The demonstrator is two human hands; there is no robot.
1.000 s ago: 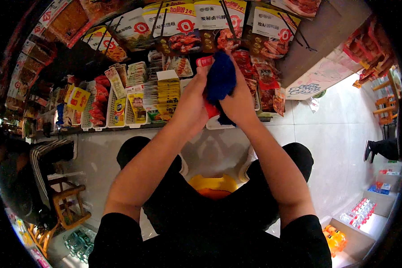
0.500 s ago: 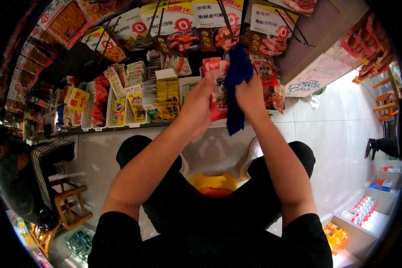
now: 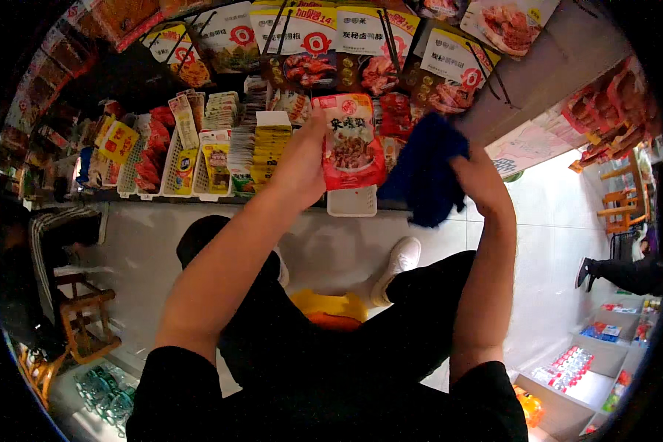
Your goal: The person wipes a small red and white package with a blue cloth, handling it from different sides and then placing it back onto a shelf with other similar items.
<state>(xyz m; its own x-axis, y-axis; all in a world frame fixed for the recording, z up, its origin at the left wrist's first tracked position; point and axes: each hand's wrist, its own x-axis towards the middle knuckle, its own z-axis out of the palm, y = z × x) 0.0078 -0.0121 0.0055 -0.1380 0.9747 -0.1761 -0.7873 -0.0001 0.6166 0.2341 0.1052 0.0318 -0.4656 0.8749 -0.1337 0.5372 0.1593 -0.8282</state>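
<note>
A shop display of snack packets point(image 3: 221, 140) fills the upper half of the frame, bent by the lens: large hanging bags with pictures of meat point(image 3: 361, 44) run along the top edge, and below them white wire baskets point(image 3: 191, 166) hold rows of small yellow, red and green packets. Pale tiled floor point(image 3: 552, 236) spreads from the centre to the right edge. The person's dark-clothed legs and torso take up the lower middle, with one white shoe point(image 3: 398, 261) just right of centre and a yellow object point(image 3: 328, 303) between the legs. At lower left stands a wooden stool point(image 3: 85, 324); at lower right, low shelves hold bottled drinks point(image 3: 567, 365). Another person's leg and dark shoe point(image 3: 593, 269) show at the right edge.

The left hand point(image 3: 298, 166) is raised at upper centre, fingers clamped on the left edge of a red snack packet point(image 3: 350, 140) with a clear window showing brown pieces; the packet stands upright, front toward the camera, before the display and above a small empty white basket point(image 3: 352, 200). The right hand point(image 3: 479, 177), just right of centre, is closed around a bunched dark blue cloth point(image 3: 427, 177), which hangs beside the packet's right edge, close to it; whether the two touch I cannot tell.
</note>
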